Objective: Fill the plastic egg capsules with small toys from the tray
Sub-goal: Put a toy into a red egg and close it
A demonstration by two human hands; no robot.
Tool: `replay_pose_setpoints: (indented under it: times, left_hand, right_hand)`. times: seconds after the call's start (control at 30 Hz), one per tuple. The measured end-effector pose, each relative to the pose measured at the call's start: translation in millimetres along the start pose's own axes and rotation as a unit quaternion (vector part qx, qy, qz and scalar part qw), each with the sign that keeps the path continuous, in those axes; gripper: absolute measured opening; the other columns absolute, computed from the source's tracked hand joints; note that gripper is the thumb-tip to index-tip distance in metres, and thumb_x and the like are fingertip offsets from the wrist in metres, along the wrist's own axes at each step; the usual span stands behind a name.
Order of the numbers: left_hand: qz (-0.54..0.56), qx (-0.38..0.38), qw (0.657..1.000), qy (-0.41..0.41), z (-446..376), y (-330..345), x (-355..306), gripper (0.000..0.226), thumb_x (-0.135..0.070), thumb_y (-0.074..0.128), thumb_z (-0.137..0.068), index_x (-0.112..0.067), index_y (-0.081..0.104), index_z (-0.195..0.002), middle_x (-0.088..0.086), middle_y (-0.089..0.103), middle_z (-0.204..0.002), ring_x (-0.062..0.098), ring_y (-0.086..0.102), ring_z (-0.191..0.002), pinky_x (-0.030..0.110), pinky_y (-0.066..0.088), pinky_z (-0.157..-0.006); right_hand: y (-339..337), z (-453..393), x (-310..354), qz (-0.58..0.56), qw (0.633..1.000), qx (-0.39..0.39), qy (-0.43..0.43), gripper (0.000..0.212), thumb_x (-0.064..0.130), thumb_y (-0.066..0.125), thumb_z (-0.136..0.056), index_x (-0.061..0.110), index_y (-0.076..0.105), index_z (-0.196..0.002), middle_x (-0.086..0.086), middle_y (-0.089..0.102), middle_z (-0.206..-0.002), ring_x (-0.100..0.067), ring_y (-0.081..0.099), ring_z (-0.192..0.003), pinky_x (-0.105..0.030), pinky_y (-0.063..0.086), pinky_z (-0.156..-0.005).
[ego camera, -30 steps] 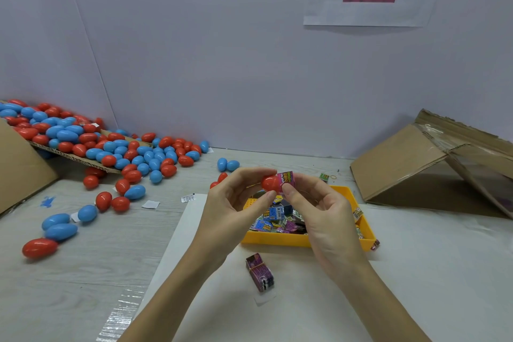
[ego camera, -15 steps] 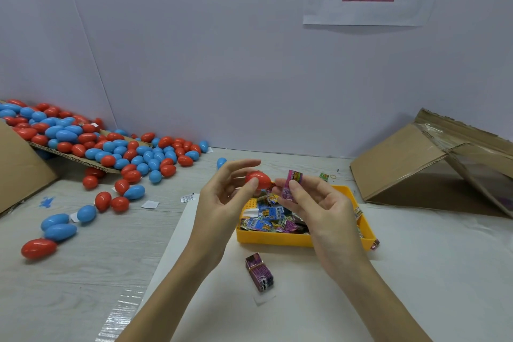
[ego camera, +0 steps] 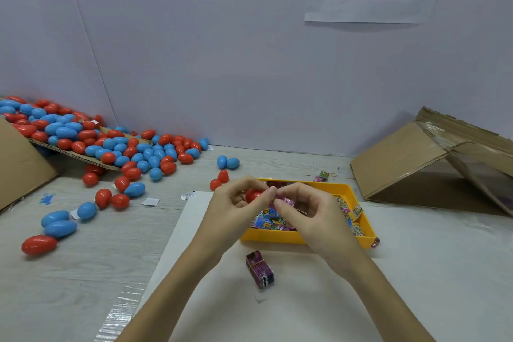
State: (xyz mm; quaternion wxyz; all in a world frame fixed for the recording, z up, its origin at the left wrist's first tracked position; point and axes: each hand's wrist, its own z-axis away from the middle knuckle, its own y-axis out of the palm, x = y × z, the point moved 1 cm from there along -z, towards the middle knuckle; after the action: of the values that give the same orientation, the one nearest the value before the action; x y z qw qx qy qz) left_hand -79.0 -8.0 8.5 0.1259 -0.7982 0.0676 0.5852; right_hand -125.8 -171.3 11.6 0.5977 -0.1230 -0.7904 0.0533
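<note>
My left hand [ego camera: 233, 208] grips a red egg capsule [ego camera: 253, 195] just above the left end of the yellow tray [ego camera: 280, 238]. My right hand [ego camera: 313, 214] pinches a small pink toy packet [ego camera: 284, 199] right against the capsule, fingertips of both hands meeting. The tray holds several small colourful toy packets [ego camera: 268, 221], partly hidden by my hands. A banded purple bundle of packets [ego camera: 259, 269] lies on the white sheet in front of the tray.
Several red and blue egg capsules [ego camera: 111, 147] spill from a cardboard flap at the left across the table. Two blue eggs [ego camera: 227, 162] and two red eggs [ego camera: 219, 180] lie behind the tray. A folded cardboard box [ego camera: 433, 164] stands at the right.
My hands have come back together: the right hand brought the pink packet up against the red capsule in the left hand, and both sank slightly toward the tray.
</note>
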Motion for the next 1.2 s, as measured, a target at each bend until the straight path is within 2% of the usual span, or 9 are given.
replay_pose_setpoints:
  times: [0.1, 0.27, 0.4, 0.53, 0.73, 0.87, 0.97, 1.1, 1.2]
  left_hand:
    - [0.015, -0.01, 1.0, -0.019, -0.6, -2.5, 0.7, 0.021, -0.051, 0.074, -0.083, -0.03, 0.077, -0.088, 0.01, 0.071, -0.086, 0.034, 0.065, -0.085, 0.027, 0.057, -0.071]
    - [0.035, -0.062, 0.997, -0.016, 0.3, -2.3, 1.7, 0.008, -0.037, 0.076, -0.09, -0.03, 0.078, -0.086, 0.002, 0.074, -0.082, 0.018, 0.066, -0.076, 0.02, 0.054, -0.067]
    - [0.066, -0.079, 0.994, -0.029, 0.3, -2.1, -1.8, 0.017, -0.048, 0.074, -0.08, -0.033, 0.078, -0.088, -0.001, 0.076, -0.084, 0.009, 0.068, -0.074, 0.017, 0.055, -0.066]
    - [0.092, -0.037, 0.994, -0.054, 0.8, -0.6, -1.9, 0.022, -0.047, 0.075, -0.079, -0.029, 0.08, -0.09, -0.003, 0.076, -0.085, 0.006, 0.067, -0.074, 0.018, 0.055, -0.069]
    - [0.086, 0.024, 0.993, -0.074, 3.3, 4.7, 1.0, 0.026, -0.047, 0.078, -0.078, -0.024, 0.082, -0.091, -0.001, 0.076, -0.089, 0.008, 0.071, -0.083, 0.016, 0.054, -0.072]
    - [0.078, 0.053, 0.993, -0.072, 2.4, 3.5, 1.1, 0.016, -0.032, 0.068, -0.097, -0.029, 0.081, -0.105, -0.005, 0.078, -0.106, 0.011, 0.073, -0.096, 0.021, 0.055, -0.085]
    - [0.098, 0.05, 0.992, -0.069, 1.4, -0.4, 0.7, 0.023, -0.021, 0.064, -0.101, -0.029, 0.078, -0.117, -0.002, 0.077, -0.115, 0.015, 0.073, -0.108, 0.029, 0.053, -0.097]
    - [0.108, 0.019, 0.993, -0.05, 2.2, 0.7, -0.9, 0.027, -0.026, 0.07, -0.096, -0.039, 0.074, -0.119, -0.008, 0.077, -0.111, 0.014, 0.074, -0.106, 0.022, 0.059, -0.083]
    - [0.101, 0.002, 0.994, -0.037, 2.1, 2.5, -0.1, 0.032, -0.034, 0.074, -0.087, -0.032, 0.073, -0.119, -0.006, 0.076, -0.111, 0.014, 0.074, -0.107, 0.023, 0.06, -0.085]
  right_hand:
    - [3.4, 0.2, 0.9, 0.01, 1.0, -0.005, 0.0, 0.014, 0.022, 0.074, -0.093, 0.021, 0.075, -0.107, 0.005, 0.076, -0.095, -0.01, 0.072, -0.092, -0.028, 0.061, -0.079]
    - [7.0, 0.8, -4.4, -0.03, 0.999, -0.018, 0.034, 0.023, 0.024, 0.08, -0.088, 0.019, 0.073, -0.109, 0.0, 0.076, -0.095, -0.013, 0.073, -0.092, -0.027, 0.06, -0.078]
    - [2.6, -1.2, -7.1, -0.111, 0.99, -0.04, 0.074, 0.021, 0.029, 0.079, -0.086, 0.014, 0.076, -0.101, -0.001, 0.078, -0.092, -0.013, 0.074, -0.09, -0.023, 0.058, -0.073]
    - [-0.3, -4.4, -5.8, -0.287, 0.948, -0.07, 0.12, 0.033, 0.027, 0.08, -0.075, 0.008, 0.077, -0.102, -0.008, 0.078, -0.095, -0.015, 0.075, -0.091, -0.026, 0.06, -0.076]
    - [-5.4, -7.7, -8.1, -0.404, 0.898, -0.089, 0.151, 0.025, 0.011, 0.075, -0.085, 0.001, 0.073, -0.108, -0.013, 0.077, -0.099, -0.014, 0.073, -0.083, -0.022, 0.06, -0.068]
    - [-9.3, -8.6, -13.2, -0.304, 0.935, -0.14, 0.119, 0.013, 0.013, 0.074, -0.09, 0.009, 0.077, -0.102, -0.005, 0.078, -0.087, -0.01, 0.073, -0.08, -0.018, 0.057, -0.066]
    - [-12.8, -8.8, -14.0, -0.179, 0.968, -0.166, 0.062, 0.007, 0.02, 0.076, -0.09, 0.015, 0.079, -0.095, -0.001, 0.079, -0.084, -0.01, 0.074, -0.078, -0.017, 0.056, -0.067]
    - [-14.7, -8.8, -15.2, -0.042, 0.986, -0.161, -0.005, 0.007, 0.023, 0.077, -0.09, 0.019, 0.078, -0.095, 0.004, 0.079, -0.087, -0.011, 0.075, -0.085, -0.021, 0.058, -0.072]
    - [-12.5, -7.9, -17.2, 0.041, 0.987, -0.152, -0.042, 0.006, 0.026, 0.077, -0.09, 0.021, 0.077, -0.094, 0.008, 0.077, -0.083, -0.009, 0.074, -0.083, -0.021, 0.058, -0.073]
